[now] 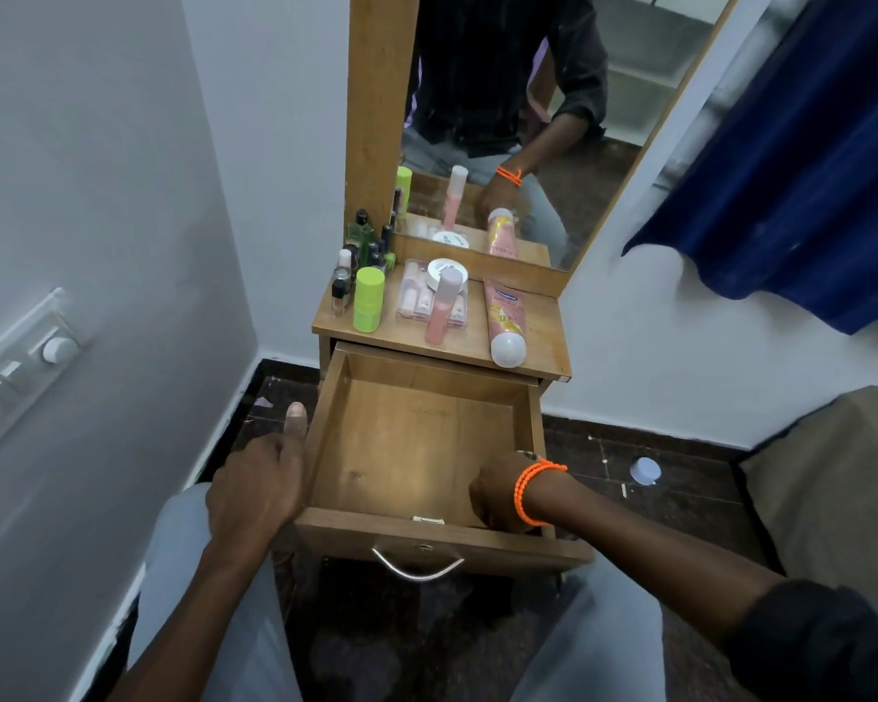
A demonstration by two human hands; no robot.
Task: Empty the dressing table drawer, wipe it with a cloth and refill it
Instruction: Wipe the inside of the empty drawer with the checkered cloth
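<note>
The pulled-out wooden drawer of the dressing table stands wide open below the worktop, and its light brown floor shows bare, with nothing lying in it that can be seen. The left hand grips the drawer's left wall near the front corner, thumb stretched up along the outside. The right hand, with an orange cord bracelet at the wrist, reaches down into the drawer's front right corner, its fingers curled under and hidden behind the front panel; whether it holds a cloth or anything else cannot be told. A curved metal handle hangs on the drawer front.

On the worktop above stand the toiletries: a lime-green cylindrical container, a cluster of small dark and clear glass bottles, a tall pink spray bottle standing on a clear plastic tray of small tubes, a round white jar, and a pink squeeze tube with a white cap lying near the front edge. A mirror rises behind them. A small white cap lies on the dark floor to the right.

Judging by this, emptying looks done and wiping is at hand. The drawer is far out of its frame: a hard downward press or a tug could tip it off its runners. The lying tube, close to the worktop's edge, could roll off if the table is jolted, and the tall pink bottle could topple.
</note>
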